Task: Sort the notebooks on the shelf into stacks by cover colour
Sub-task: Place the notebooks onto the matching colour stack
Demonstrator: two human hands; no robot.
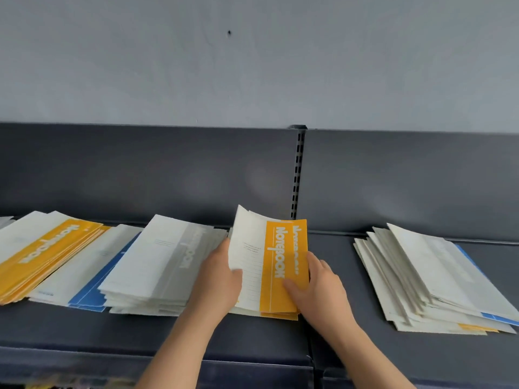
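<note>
A yellow-and-white notebook (269,262) marked NOTEBOOK is tilted up at the middle of the dark shelf (252,341). My left hand (217,279) grips its left white edge, and my right hand (317,284) pinches its yellow right side. A second yellow notebook (300,240) shows just behind it, and more lie underneath. A yellow stack (42,256) lies at the far left. Beside it sits a blue-covered stack (90,287), then a grey-and-white stack (163,265). A mixed pile (432,279) with blue and yellow edges lies at the right.
The dark back panel (140,169) of the shelf rises behind the stacks, with a slotted upright (297,175) at the middle. A pale grey wall (252,60) is above. Bare shelf surface lies between the middle pile and the right pile.
</note>
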